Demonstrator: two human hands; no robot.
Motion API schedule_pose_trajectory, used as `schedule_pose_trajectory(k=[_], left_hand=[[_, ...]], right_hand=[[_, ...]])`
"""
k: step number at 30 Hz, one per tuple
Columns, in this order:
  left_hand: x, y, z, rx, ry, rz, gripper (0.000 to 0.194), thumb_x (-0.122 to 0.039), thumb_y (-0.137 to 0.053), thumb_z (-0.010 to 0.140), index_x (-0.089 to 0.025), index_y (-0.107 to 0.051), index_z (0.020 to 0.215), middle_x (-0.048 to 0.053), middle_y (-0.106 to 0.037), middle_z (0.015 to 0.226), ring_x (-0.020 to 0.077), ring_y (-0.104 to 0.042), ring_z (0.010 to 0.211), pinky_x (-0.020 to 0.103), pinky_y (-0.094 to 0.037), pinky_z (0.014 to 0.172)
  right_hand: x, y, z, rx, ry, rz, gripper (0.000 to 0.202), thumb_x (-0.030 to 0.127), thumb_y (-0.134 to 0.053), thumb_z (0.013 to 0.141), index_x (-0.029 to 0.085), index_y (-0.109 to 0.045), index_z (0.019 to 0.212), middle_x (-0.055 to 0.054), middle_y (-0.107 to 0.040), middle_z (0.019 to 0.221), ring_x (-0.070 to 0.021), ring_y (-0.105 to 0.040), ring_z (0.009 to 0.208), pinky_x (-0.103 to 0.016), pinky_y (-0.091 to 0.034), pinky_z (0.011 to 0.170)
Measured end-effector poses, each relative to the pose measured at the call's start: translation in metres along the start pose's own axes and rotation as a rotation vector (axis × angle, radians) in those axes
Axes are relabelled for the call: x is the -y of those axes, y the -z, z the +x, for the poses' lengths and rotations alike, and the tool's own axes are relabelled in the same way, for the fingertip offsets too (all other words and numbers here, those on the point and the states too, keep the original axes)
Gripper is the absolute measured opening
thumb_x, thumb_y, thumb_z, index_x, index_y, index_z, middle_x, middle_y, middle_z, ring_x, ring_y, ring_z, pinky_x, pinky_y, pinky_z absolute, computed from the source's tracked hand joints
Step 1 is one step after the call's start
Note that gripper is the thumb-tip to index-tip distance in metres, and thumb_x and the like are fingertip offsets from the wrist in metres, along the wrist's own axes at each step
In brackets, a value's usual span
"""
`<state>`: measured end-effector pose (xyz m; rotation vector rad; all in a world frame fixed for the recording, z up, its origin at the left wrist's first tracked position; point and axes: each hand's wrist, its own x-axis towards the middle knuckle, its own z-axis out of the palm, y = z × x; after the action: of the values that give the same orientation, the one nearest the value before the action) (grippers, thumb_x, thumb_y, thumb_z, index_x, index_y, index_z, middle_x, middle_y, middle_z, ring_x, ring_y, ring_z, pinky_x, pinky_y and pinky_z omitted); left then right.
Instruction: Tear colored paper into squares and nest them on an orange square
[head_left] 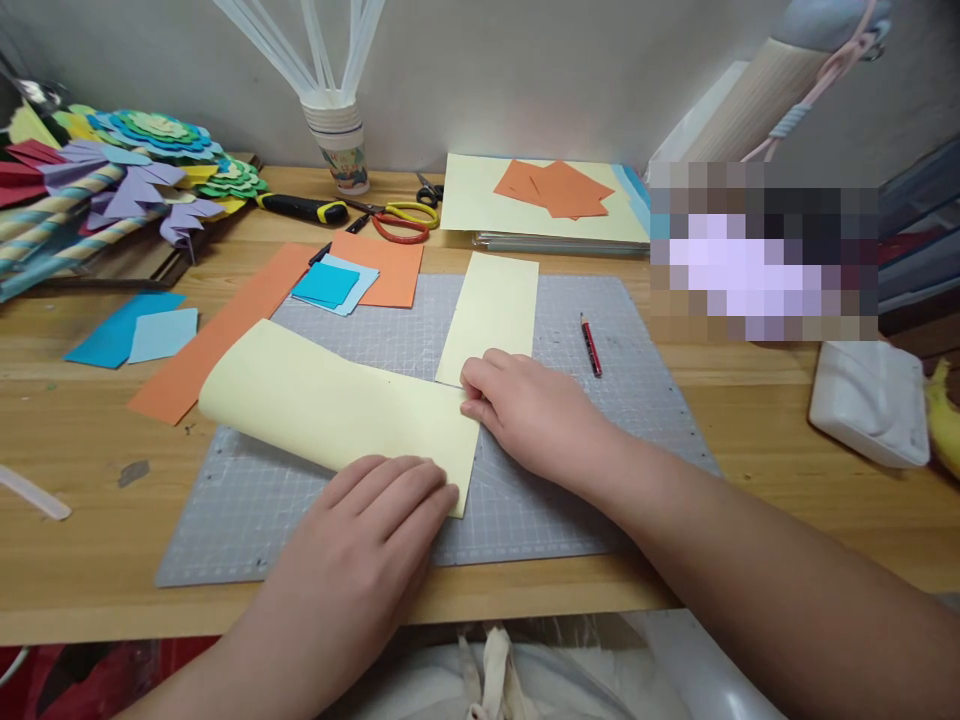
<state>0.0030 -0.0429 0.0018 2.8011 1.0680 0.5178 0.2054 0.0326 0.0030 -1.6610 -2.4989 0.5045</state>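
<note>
A long pale yellow sheet of paper [337,400] lies on the grey cutting mat [525,530], folded back on itself with a rounded bend raised at its left end. My right hand [532,410] pinches its upper right corner between thumb and fingers. Along the sheet's near edge, close to the right end, my left hand [375,530] has its fingers pressed together on the paper, its thumb hidden. A smaller pale yellow strip [491,305] lies just beyond my right hand. To the right on the mat is a short red and black pencil [591,346].
Orange paper [232,325] and blue squares [334,284] lie left. Scissors [405,222], a yellow-black cutter [300,208] and a paper cup [341,150] with white sticks stand behind. Paper flowers [150,140] fill the back left; a white box [870,405] sits right.
</note>
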Motion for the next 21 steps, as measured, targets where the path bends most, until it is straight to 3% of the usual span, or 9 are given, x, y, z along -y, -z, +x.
schedule_pose_trajectory(k=[4,7,10,21], left_hand=[[-0.004,-0.001,-0.021,-0.083,0.010,0.031,0.035,-0.009,-0.052,0.089,-0.018,-0.059,0.122,0.004,-0.068,0.121,0.0184,-0.059,0.115,0.034,-0.033,0.106],[-0.006,-0.003,-0.030,-0.052,0.029,0.054,0.035,-0.015,-0.050,0.092,-0.023,-0.059,0.124,0.001,-0.066,0.125,0.0168,-0.057,0.118,0.032,-0.026,0.111],[-0.007,-0.005,-0.033,-0.009,0.044,0.087,0.035,-0.018,-0.049,0.093,-0.026,-0.059,0.126,-0.001,-0.064,0.129,0.0165,-0.056,0.120,0.033,-0.019,0.114],[-0.008,-0.012,-0.038,-0.044,0.028,0.099,0.036,-0.023,-0.052,0.093,-0.025,-0.058,0.128,-0.002,-0.062,0.132,0.0150,-0.054,0.123,0.034,-0.011,0.118]], right_hand=[[0.001,0.001,0.000,0.009,-0.003,-0.001,0.010,0.028,-0.050,0.093,0.021,-0.050,0.085,-0.003,-0.059,0.093,-0.0190,-0.052,0.083,-0.028,-0.024,0.054],[0.001,0.001,0.000,0.005,-0.004,-0.003,0.010,0.027,-0.050,0.093,0.021,-0.050,0.085,-0.003,-0.059,0.093,-0.0189,-0.052,0.083,-0.028,-0.024,0.054],[0.003,0.001,0.000,0.005,-0.010,-0.005,0.010,0.027,-0.050,0.092,0.021,-0.050,0.085,-0.002,-0.059,0.092,-0.0185,-0.052,0.083,-0.027,-0.024,0.054],[0.003,0.003,-0.001,0.007,-0.013,-0.004,0.009,0.027,-0.050,0.093,0.022,-0.051,0.086,-0.002,-0.059,0.092,-0.0186,-0.053,0.083,-0.028,-0.026,0.055]])
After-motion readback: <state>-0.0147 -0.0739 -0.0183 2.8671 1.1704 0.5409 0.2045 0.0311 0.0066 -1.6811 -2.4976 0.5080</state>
